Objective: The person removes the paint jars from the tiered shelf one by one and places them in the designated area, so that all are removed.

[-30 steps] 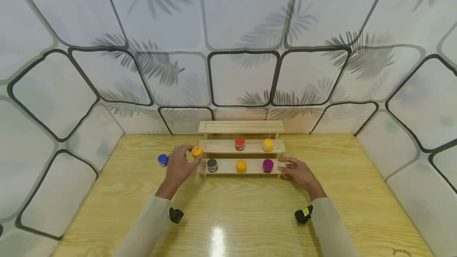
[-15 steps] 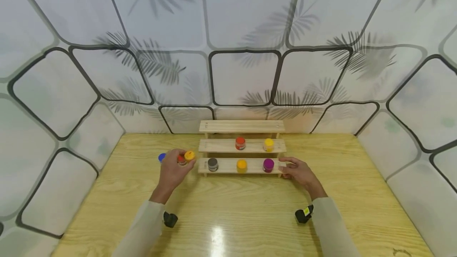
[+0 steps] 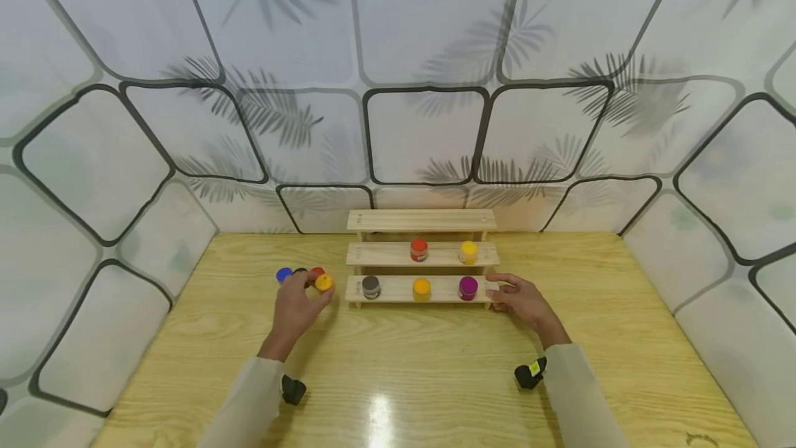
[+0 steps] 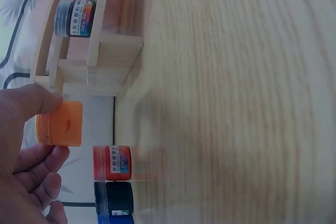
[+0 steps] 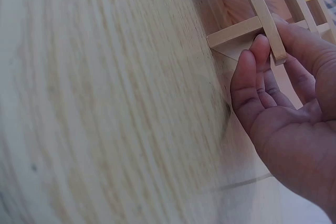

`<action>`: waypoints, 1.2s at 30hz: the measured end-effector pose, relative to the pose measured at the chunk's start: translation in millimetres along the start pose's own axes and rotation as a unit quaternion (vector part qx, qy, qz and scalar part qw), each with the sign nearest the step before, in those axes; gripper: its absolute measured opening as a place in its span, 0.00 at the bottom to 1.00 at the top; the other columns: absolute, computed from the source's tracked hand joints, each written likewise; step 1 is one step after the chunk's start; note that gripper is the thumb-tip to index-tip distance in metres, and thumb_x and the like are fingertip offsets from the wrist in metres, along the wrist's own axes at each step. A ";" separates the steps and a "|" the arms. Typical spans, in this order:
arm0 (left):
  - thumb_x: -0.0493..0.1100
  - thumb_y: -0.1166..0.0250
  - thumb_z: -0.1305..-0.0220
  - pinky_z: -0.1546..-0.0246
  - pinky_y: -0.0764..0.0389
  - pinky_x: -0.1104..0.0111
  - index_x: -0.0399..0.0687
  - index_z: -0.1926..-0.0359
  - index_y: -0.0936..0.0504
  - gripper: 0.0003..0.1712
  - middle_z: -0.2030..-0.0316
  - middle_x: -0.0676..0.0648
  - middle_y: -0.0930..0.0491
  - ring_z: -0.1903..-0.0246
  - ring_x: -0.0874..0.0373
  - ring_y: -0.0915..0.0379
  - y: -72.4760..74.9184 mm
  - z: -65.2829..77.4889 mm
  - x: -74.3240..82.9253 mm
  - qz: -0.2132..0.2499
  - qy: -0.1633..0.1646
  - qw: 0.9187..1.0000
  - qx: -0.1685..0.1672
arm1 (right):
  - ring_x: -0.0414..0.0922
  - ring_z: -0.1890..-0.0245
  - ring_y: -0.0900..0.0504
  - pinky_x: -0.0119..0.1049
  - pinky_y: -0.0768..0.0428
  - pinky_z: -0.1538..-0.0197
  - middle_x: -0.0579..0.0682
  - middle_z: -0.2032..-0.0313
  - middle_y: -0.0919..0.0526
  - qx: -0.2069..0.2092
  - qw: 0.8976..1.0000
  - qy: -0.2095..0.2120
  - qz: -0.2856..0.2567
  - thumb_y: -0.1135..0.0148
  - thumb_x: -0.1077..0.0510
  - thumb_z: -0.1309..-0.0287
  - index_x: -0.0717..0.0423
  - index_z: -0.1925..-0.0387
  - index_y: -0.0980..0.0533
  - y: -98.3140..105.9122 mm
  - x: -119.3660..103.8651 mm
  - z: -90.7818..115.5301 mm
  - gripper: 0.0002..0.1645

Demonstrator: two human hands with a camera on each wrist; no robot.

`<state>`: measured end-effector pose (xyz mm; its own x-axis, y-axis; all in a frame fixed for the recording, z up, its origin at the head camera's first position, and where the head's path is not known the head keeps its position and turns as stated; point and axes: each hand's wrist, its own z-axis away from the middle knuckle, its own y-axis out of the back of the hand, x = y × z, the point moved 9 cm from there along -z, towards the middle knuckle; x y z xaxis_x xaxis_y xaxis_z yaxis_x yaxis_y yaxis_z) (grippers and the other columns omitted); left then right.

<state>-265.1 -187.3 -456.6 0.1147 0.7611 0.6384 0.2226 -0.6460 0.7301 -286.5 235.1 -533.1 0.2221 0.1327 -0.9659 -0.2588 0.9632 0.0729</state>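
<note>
My left hand (image 3: 292, 311) pinches a small orange paint jar (image 4: 67, 124) between thumb and fingers, held up off the table left of the three-tier wooden rack (image 3: 398, 220). Close by it on the table stand a red paint jar (image 4: 118, 162), a black one (image 4: 118, 198) and a blue one (image 3: 284, 274), side by side. On the rack's right end, my right hand (image 3: 524, 304) grips the lowest board (image 5: 265, 19) between thumb and fingers. That board carries a dark grey jar (image 3: 371, 287), a yellow-orange jar (image 3: 421, 289) and a purple jar (image 3: 468, 287).
The middle board bears a red jar (image 3: 419, 249) and a yellow jar (image 3: 468, 252). Behind the rack rises a patterned cloth wall (image 3: 423, 137), which also encloses both sides of the wooden table (image 3: 398, 351).
My left hand has carried the orange jar leftward and slightly down from the rack's left end, towards the jars on the table. The right hand has stayed at the rack.
</note>
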 end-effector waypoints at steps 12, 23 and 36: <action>0.44 0.30 0.48 0.53 0.28 0.50 0.32 0.56 0.21 0.23 0.60 0.36 0.21 0.54 0.41 0.28 -1.3 4.9 -19.3 -0.018 0.027 0.999 -0.007 | 0.36 0.67 0.19 0.31 0.19 0.59 0.39 0.72 0.18 0.003 1.000 -0.005 0.005 0.38 0.58 0.39 0.67 0.37 0.35 0.0 -2.6 2.3 0.32; 0.45 0.30 0.46 0.54 0.28 0.49 0.31 0.56 0.21 0.23 0.60 0.35 0.21 0.55 0.40 0.27 -1.5 4.3 -29.6 -0.048 0.042 0.998 -0.022 | 0.36 0.68 0.20 0.31 0.19 0.60 0.39 0.72 0.18 0.005 1.000 -0.004 0.004 0.38 0.58 0.39 0.66 0.38 0.34 0.2 -0.8 0.3 0.31; 0.46 0.30 0.46 0.55 0.26 0.49 0.30 0.58 0.20 0.23 0.60 0.34 0.19 0.57 0.40 0.25 -7.1 2.3 -40.5 -0.068 0.046 0.996 -0.021 | 0.36 0.70 0.20 0.31 0.19 0.60 0.39 0.73 0.19 0.001 1.000 0.000 -0.009 0.39 0.59 0.39 0.65 0.38 0.34 0.0 0.3 -0.6 0.29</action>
<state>-269.1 -213.4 -488.2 -0.0038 0.8345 0.5510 0.1898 -0.5404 0.8197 -287.0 235.0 -533.6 0.2274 0.1151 -0.9670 -0.2535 0.9657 0.0553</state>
